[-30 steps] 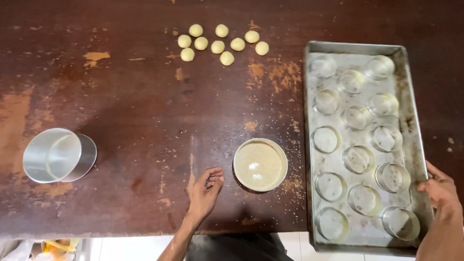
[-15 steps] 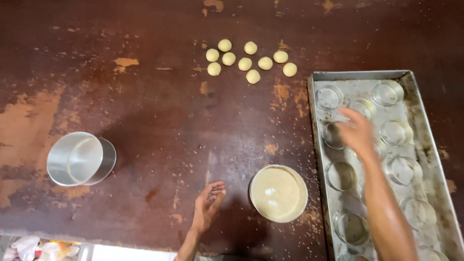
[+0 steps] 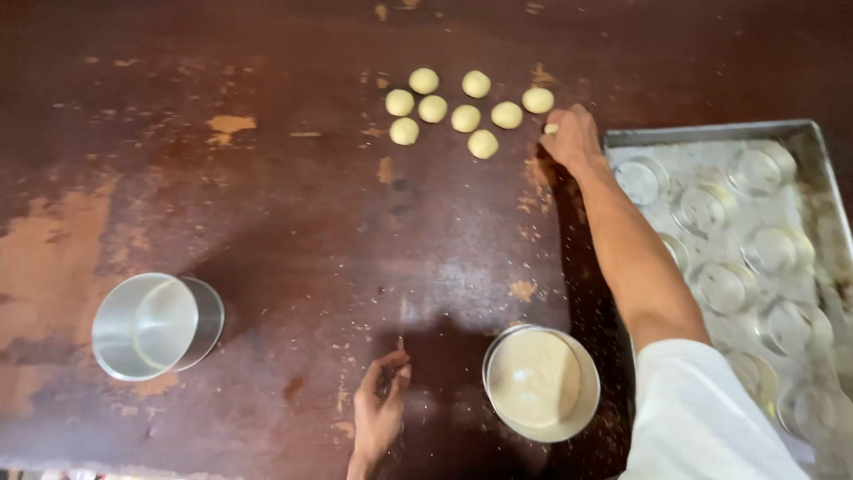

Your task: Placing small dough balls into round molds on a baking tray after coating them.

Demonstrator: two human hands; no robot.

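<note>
Eight dough balls [image 3: 466, 117] sit bunched together on the brown table [image 3: 293, 204]. Right hand [image 3: 573, 135] pinches another ball [image 3: 551, 129] beside them. Left hand [image 3: 380, 411] rests loose and empty near the bowl [image 3: 540, 382], steadying.

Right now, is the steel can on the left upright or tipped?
Tipped. The steel can lies on its side on the table, open mouth facing left, inside wall showing; nothing visible inside it.

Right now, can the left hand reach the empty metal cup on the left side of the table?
Probably yes: the left hand rests open on the table, and nothing lies between it and the metal cup.
</note>
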